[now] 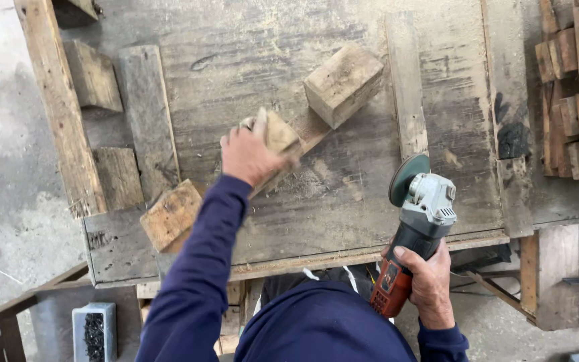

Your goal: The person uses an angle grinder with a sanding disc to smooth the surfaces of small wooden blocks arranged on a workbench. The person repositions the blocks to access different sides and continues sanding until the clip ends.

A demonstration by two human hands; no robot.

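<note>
Wooden block, somewhat blurred, sits clasped in the left hand; the right hand grips an angle grinder.

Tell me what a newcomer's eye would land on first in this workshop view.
First, the grey and red angle grinder, gripped by the right hand at the near edge of the worn grey wooden workbench, its disc raised. Next, the left hand in a dark blue sleeve, grasping a small pale wooden block at the bench's middle. Just beyond sits a larger pale wooden block.
</note>
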